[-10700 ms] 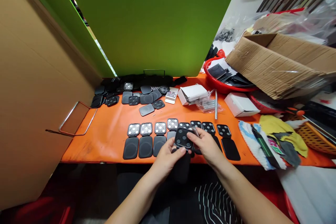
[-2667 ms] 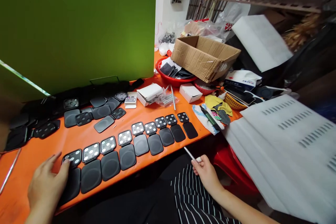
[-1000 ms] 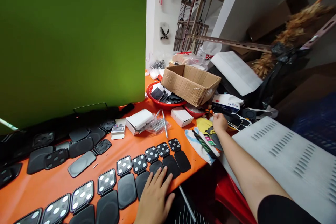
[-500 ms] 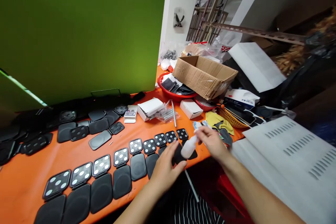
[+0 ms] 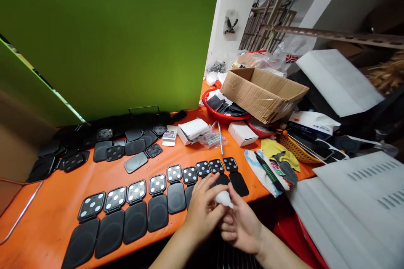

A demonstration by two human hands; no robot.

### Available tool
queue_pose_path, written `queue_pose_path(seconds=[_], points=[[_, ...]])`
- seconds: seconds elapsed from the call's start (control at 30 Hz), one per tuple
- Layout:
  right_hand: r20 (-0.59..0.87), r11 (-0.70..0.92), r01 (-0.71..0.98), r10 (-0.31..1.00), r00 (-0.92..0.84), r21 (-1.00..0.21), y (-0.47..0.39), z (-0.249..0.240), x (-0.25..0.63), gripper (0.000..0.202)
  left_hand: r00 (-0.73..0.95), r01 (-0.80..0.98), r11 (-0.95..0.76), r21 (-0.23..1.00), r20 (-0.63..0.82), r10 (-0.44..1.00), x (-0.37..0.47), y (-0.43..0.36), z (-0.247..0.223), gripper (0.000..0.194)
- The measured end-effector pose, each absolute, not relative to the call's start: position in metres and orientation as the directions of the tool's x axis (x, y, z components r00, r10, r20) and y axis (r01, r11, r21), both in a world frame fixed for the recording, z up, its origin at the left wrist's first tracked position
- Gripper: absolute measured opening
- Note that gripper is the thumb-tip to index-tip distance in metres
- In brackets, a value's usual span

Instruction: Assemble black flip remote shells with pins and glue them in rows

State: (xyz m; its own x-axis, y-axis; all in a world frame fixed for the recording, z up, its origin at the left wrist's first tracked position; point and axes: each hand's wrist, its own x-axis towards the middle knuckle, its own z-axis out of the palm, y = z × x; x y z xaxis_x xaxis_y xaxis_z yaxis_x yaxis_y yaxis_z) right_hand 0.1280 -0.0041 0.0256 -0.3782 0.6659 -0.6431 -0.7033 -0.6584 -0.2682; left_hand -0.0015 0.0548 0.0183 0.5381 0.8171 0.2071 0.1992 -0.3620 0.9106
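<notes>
A small white squeeze bottle (image 5: 223, 198) lies tilted between my hands, its narrow tip pointing down to the right. My left hand (image 5: 202, 204) is closed around its body, with fingers and thumb on either side. My right hand (image 5: 244, 222) is beside the tip with its fingers curled; whether something small sits inside them is hidden. Under and beyond the hands runs a row of open black hinged cases: square lids with white dots (image 5: 115, 198) at the back, dark rounded pads (image 5: 135, 222) in front. My hands cover part of this row.
More black cases (image 5: 115, 151) lie piled at the back left. White boxes (image 5: 193, 130), a metal rod (image 5: 220, 138), a red basin (image 5: 217, 111) and a cardboard box (image 5: 263, 92) stand behind. Pens on a cloth (image 5: 268, 170) and a yellow cloth (image 5: 284, 153) lie right. A green panel (image 5: 110, 42) rises behind.
The bottle has passed from my right hand's fingertips into my left hand and tipped over. My right hand has moved down and left, close to my left. The view has swung left.
</notes>
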Motion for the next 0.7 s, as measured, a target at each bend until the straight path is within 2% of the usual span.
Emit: queue_pose_path(seconds=[0.07,0.13,0.2,0.3,0.33,0.4,0.47,0.53,0.7], points=[[-0.592,-0.616,-0.771,0.686,-0.423,-0.161,-0.004,0.026,0.13,0.057,0.614,0.214,-0.402,0.89,0.198,0.764,0.003,0.058,0.021,0.04],[-0.56,-0.544,-0.826,0.735,-0.383,-0.147,0.001,0.028,0.139,0.046,0.682,0.208,-0.421,0.883,0.178,0.71,0.009,0.062,0.023,0.046],[-0.542,-0.427,-0.877,0.801,-0.253,-0.222,0.01,0.029,0.156,0.032,0.713,0.223,-0.436,0.872,0.159,0.683,0.015,0.065,0.021,0.058],[-0.534,-0.183,-0.85,0.835,0.131,-0.494,0.033,0.024,0.19,0.024,0.723,0.331,-0.479,0.813,0.108,0.682,0.027,0.062,0.01,0.064],[-0.52,-0.118,-0.779,0.804,0.288,-0.615,0.043,0.02,0.202,0.026,0.745,0.362,-0.521,0.773,0.096,0.66,0.032,0.06,0.005,0.06],[-0.382,-0.04,-0.524,0.732,0.564,-0.851,0.063,0.008,0.222,0.031,0.804,0.381,-0.629,0.677,0.092,0.587,0.041,0.054,-0.006,0.055],[-0.196,-0.045,-0.224,0.668,0.718,-0.974,0.082,-0.007,0.237,0.038,0.846,0.373,-0.714,0.593,0.1,0.524,0.048,0.05,-0.017,0.057],[-0.092,-0.068,-0.063,0.637,0.765,-0.996,0.096,-0.02,0.246,0.041,0.867,0.367,-0.765,0.529,0.104,0.488,0.052,0.047,-0.025,0.062],[-0.003,-0.088,0.063,0.605,0.796,-0.994,0.107,-0.04,0.252,0.041,0.886,0.361,-0.823,0.439,0.115,0.45,0.052,0.047,-0.033,0.064]])
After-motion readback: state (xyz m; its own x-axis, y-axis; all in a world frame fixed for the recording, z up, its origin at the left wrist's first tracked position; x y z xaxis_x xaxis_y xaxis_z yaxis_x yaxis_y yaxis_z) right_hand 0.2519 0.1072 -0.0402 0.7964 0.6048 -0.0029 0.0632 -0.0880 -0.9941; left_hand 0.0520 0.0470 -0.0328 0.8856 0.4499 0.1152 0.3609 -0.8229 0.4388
